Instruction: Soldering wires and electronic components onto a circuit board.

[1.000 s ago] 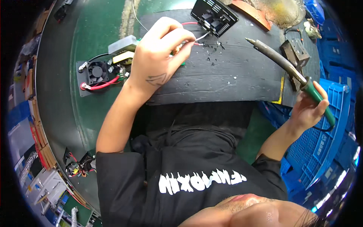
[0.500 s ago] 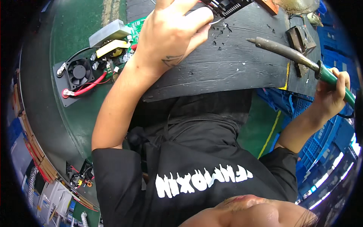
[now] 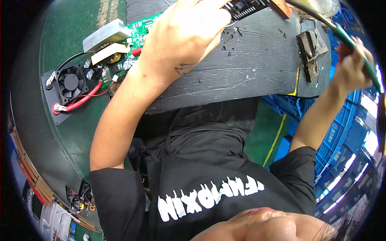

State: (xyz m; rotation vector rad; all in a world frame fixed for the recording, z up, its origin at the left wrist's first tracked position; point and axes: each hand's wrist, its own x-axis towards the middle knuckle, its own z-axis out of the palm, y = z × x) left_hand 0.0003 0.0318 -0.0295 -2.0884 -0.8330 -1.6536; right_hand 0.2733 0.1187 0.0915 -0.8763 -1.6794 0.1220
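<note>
Hands apart at the upper edge of the view: left one spread knuckles-up over the dark mat, fingertips curled down at the black finned component near the top rim; whether anything is pinched underneath, cannot tell, fingertips hidden behind the knuckles. Right hand clenched around the green handle of a soldering iron, shaft running up-left toward the top edge, tip close to a brown block just beside the finned component.

Small tattoo on the left wrist. Left forearm crossing the front edge of the mat, coming up from a black sleeve. Mat worn, flecked with pale specks and small burn holes, lying on the green counter.

Left of the hand, partly under the wrist: green circuit board carrying a grey metal heat sink, a yellow-wrapped transformer and several small silver capacitors. Further left, black square cooling fan on a dark plate, with a red wire looping out to a ring terminal and a black wire arching toward the board.

On the right part of the mat, well apart from the left hand, a rusty metal soldering stand. Blue plastic crates below the right arm. Black shirt with white lettering filling the lower middle of the view
</note>
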